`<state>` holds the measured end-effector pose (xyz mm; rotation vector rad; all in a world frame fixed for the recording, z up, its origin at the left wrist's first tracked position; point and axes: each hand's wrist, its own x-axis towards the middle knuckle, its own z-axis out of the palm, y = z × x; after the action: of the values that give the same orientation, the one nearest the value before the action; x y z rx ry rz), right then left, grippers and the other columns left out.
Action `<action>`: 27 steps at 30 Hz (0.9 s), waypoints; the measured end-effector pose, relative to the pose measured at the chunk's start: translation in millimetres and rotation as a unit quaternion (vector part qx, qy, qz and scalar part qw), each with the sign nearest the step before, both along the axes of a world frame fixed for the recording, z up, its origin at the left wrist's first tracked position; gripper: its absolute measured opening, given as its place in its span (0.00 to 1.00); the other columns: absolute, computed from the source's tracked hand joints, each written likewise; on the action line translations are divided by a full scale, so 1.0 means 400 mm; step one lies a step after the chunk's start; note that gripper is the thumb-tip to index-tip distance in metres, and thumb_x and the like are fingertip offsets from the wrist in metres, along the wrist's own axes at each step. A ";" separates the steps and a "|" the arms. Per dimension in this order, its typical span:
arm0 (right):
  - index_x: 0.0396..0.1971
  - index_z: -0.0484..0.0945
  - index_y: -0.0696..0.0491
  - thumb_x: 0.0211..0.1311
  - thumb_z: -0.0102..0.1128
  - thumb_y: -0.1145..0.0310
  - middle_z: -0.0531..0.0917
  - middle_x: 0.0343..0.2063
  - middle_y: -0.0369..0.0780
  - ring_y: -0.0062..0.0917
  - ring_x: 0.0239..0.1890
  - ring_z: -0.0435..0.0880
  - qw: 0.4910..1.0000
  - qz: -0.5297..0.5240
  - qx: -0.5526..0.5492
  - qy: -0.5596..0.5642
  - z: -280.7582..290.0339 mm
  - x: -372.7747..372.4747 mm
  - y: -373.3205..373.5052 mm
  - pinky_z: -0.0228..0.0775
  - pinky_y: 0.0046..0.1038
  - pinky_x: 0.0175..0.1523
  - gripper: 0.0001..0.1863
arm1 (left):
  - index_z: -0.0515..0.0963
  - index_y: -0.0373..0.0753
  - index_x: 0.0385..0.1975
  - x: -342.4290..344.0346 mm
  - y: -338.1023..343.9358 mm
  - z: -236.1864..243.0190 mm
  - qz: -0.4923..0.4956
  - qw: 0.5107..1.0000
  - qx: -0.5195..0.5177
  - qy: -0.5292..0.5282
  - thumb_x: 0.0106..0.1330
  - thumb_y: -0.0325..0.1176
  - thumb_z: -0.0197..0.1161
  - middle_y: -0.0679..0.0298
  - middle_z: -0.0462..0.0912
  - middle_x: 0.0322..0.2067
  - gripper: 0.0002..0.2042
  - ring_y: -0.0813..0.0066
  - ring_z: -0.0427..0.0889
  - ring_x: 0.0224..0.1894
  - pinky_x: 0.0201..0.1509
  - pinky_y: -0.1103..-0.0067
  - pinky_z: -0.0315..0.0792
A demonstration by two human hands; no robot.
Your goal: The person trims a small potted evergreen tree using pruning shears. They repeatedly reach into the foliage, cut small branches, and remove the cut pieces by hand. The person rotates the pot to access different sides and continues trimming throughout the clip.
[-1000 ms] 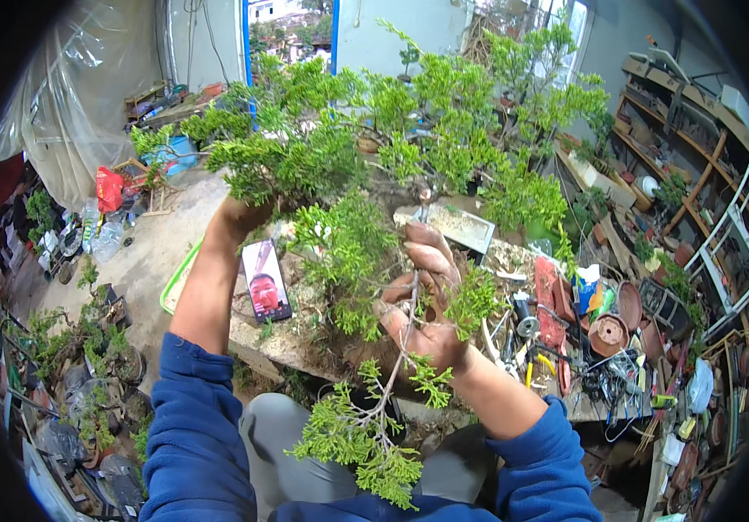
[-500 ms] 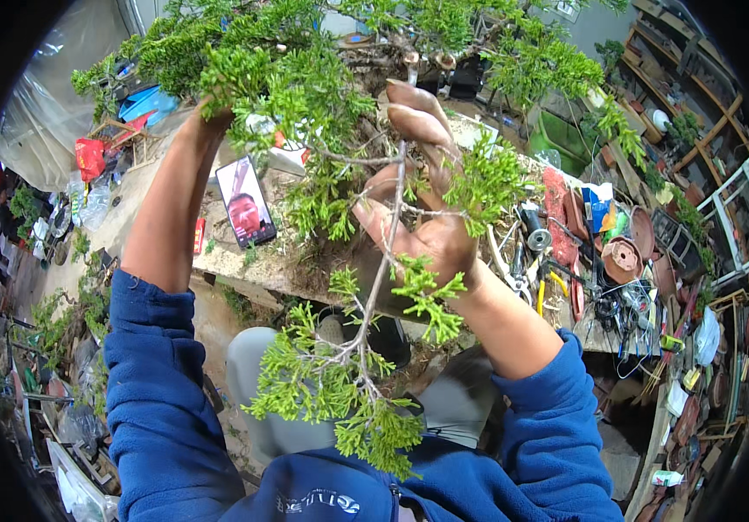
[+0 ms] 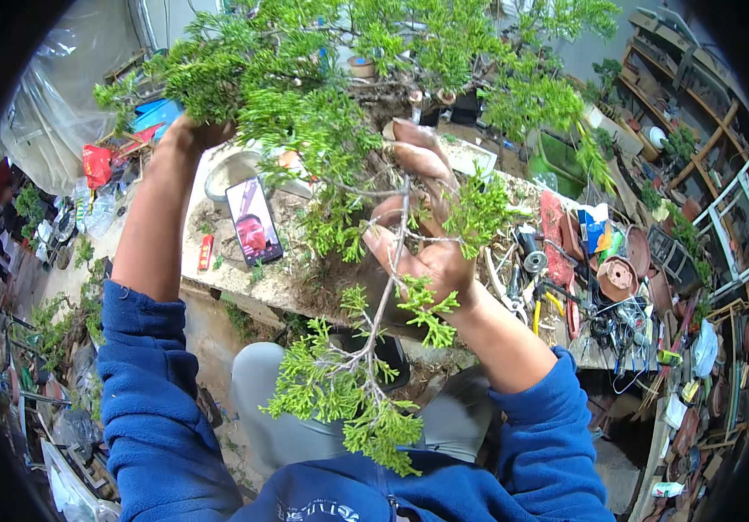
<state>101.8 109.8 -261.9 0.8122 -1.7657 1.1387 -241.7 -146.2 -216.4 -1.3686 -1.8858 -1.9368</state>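
Observation:
A juniper-like tree point(image 3: 296, 113) with dense green foliage spreads over the worktable. One thin branch point(image 3: 377, 322) hangs down toward me, its leafy tip above my lap. My right hand point(image 3: 431, 213) is closed around this branch, fingers curled with the thumb beside the stem. At the left, my left hand point(image 3: 203, 132) reaches into the foliage; its fingers are hidden by leaves, so what they hold does not show. Between my arms, a phone point(image 3: 254, 223) with a person on its screen stands tilted on the table, near a small red packet point(image 3: 206, 252).
Pliers with yellow handles point(image 3: 548, 309), a spray can point(image 3: 532, 252) and other tools crowd the table's right side, near a brown pot point(image 3: 618, 277). A green tub point(image 3: 560, 161) stands behind. Wooden shelves point(image 3: 696, 143) and a white ladder-like frame point(image 3: 731, 209) line the right.
The view has shifted slightly, so the phone and table sit lower. My left hand has moved a little left in the foliage. My right hand keeps its place on the branch.

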 end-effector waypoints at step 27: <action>0.66 0.69 0.55 0.52 0.59 0.82 0.68 0.71 0.48 0.32 0.67 0.73 0.999 -0.019 -0.025 -0.012 0.005 0.023 -0.013 0.74 0.25 0.49 0.36 | 0.71 0.40 0.62 -0.063 -0.072 0.071 -0.091 0.992 0.059 -0.061 0.80 0.51 0.44 0.55 0.79 0.57 0.24 0.60 0.77 0.59 0.70 0.64 0.69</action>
<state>110.9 104.6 -259.8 0.7366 -1.7583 1.1669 -267.1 -174.8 -188.1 -1.4640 -1.7147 -2.2269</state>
